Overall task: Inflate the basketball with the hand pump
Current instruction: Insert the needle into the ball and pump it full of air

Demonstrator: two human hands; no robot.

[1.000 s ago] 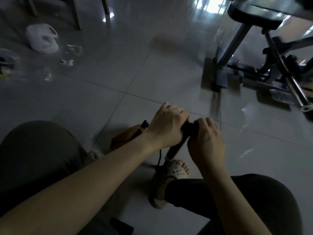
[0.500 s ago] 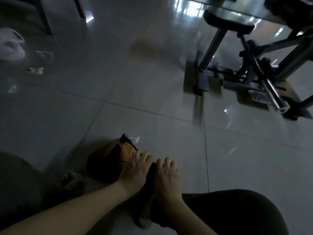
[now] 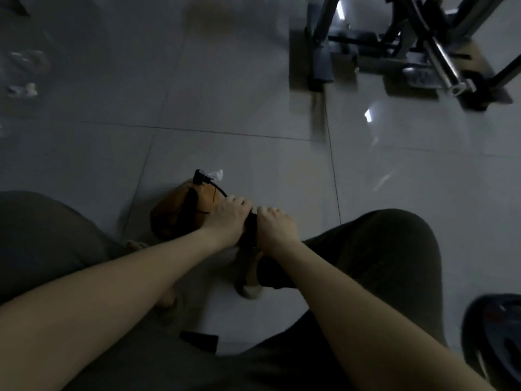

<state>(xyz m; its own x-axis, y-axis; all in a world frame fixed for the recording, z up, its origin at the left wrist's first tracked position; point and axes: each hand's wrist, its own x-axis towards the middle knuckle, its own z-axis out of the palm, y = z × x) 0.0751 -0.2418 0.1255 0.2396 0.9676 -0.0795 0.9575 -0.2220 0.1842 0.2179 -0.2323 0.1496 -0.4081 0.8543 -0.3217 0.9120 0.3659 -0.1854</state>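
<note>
A limp orange basketball [image 3: 174, 213] lies on the tiled floor in front of my left knee. A black hose with its connector [image 3: 200, 176] sits on top of the ball. My left hand [image 3: 227, 220] and my right hand [image 3: 275, 228] grip the two ends of the black pump handle [image 3: 249, 227], low down near the floor. The pump's barrel is hidden behind my hands. My sandalled right foot [image 3: 249, 280] stands below the handle, by the pump's base.
A metal exercise bench frame [image 3: 394, 49] stands at the back right. Scraps of litter [image 3: 21, 90] lie at the far left. A dark weight plate [image 3: 496, 337] sits at the lower right edge. My knees flank the ball and pump.
Both hands have pushed the pump handle from its raised position down near the floor. The camera has tilted further downward.
</note>
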